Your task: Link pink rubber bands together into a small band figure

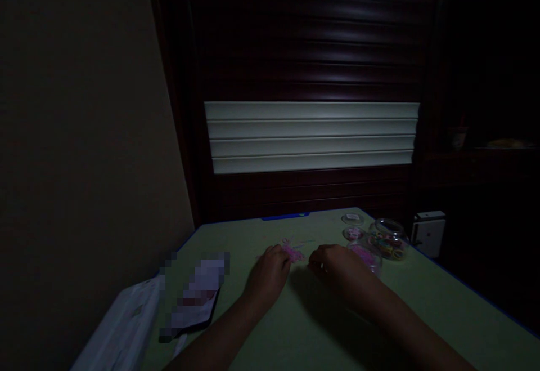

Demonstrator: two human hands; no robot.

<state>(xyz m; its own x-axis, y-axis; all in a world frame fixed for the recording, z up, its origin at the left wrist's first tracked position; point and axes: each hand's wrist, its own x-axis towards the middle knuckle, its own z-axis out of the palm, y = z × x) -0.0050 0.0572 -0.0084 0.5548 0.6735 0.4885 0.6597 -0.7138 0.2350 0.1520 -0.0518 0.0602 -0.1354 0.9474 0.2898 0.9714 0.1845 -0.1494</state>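
My left hand (272,267) rests on the table at the near left side of a small pile of pink, thin pieces (294,254), too dim to name exactly. Its fingers are curled together, and whatever they grip is hidden. Just right of the pile, my right hand (333,261) hovers low with thumb and fingers bent inward in a pinch. Any small piece between them cannot be made out. Behind the right hand, a clear jar (377,262) with pink contents is partly covered by the wrist.
Another clear jar (388,238) holds colourful bands. Two round lids (352,219) (353,233) lie beside the jars. Left on the green table (248,326) is a blurred-out flat item (198,298), with a white box (122,326) by the wall. A slatted panel (312,137) stands behind.
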